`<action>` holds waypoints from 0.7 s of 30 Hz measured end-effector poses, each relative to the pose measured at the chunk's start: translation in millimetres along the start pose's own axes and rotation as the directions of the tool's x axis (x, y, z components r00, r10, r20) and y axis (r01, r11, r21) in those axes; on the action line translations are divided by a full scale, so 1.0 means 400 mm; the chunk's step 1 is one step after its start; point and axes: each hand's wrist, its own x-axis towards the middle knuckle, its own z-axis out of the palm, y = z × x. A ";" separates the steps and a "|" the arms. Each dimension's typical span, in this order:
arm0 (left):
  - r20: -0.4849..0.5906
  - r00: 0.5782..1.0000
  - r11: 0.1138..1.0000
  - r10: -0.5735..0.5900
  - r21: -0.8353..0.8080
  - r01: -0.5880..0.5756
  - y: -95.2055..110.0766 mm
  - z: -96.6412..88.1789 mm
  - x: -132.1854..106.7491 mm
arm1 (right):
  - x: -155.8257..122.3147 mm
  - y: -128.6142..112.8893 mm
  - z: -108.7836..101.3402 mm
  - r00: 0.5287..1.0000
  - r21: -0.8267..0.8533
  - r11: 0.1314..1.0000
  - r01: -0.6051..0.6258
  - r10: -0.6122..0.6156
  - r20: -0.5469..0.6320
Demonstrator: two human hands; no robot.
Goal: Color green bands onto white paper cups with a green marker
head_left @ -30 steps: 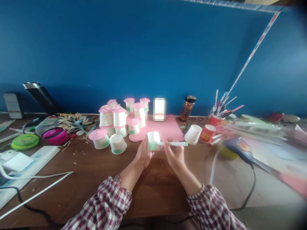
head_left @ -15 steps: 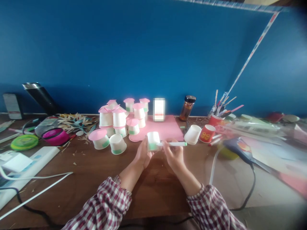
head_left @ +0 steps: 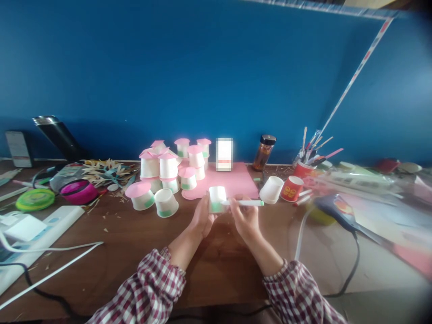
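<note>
My left hand (head_left: 202, 215) is closed around a white paper cup (head_left: 217, 194), turned bottom up, with a green patch on its side. Between the fingers of my right hand (head_left: 245, 218) is a white marker (head_left: 248, 203) with a green end; its tip is at the cup's right side, by the green patch. Pink paper (head_left: 232, 177) lies on the table just behind. To the left sits another upturned cup (head_left: 166, 203) with a green patch, beside a cup topped with a pink paper disc (head_left: 138, 189). Several more pink-topped cups (head_left: 168, 167) are stacked behind.
A plain white cup (head_left: 272, 189) and a red cup (head_left: 292, 188) stand at right, near a glue gun (head_left: 335, 209) with its cord. An amber bottle (head_left: 265, 153) and a red pen cup (head_left: 303, 170) stand farther back. A power strip (head_left: 64, 219) with cables lies left.
The held cup has shifted very slightly to the right in view, along with the marker. Both hands keep their grips, and the other things stay in place.
</note>
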 end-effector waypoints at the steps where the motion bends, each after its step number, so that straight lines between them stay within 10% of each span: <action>1: 0.008 1.000 1.000 0.004 0.001 -0.004 0.000 0.000 -0.001 | 0.000 -0.001 0.000 1.000 -0.004 1.000 -0.004 0.004 -0.002; 21: 0.004 0.999 0.998 0.052 0.039 -0.052 -0.004 0.001 -0.001 | 0.000 -0.008 -0.001 1.000 -0.065 0.998 -0.023 0.022 -0.017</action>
